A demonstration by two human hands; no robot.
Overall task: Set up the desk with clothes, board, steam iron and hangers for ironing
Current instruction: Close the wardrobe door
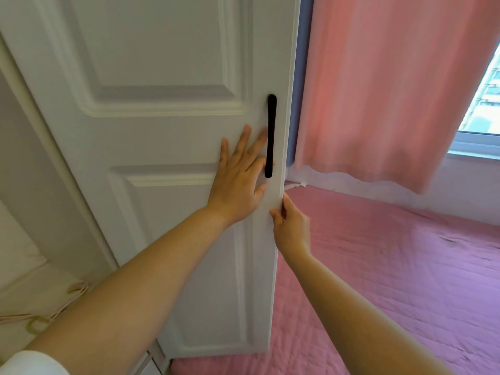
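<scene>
I've got both hands on a white panelled wardrobe door (162,163), so I read this as the fetching stage, with nothing for the desk collected so far. My left hand (238,182) lies flat against the door face, fingers straight and spread, fingertips just beside the black bar handle (271,135), holding nothing. My right hand (290,226) is lower down, thumb and fingers pinching the door's free edge (280,201).

Clothes, board and steam iron: none in view, and neither is the desk. At far left, by the opening, I make out thin pale hangers (48,309) lying on a cream surface (21,266), though they're blurred and I can't tell how many.

Whether the door is being swung open or shut, I can't tell. Either way, I'd say the next move calls for steering it by that edge, with the flat palm steadying the panel.

Room is tight on the right. The door's free edge stands right over a pink quilted bed (392,280), and a pink curtain (378,90) hangs close behind it, beside the window (484,104). The bottom corner looks likely to brush the bedding.
</scene>
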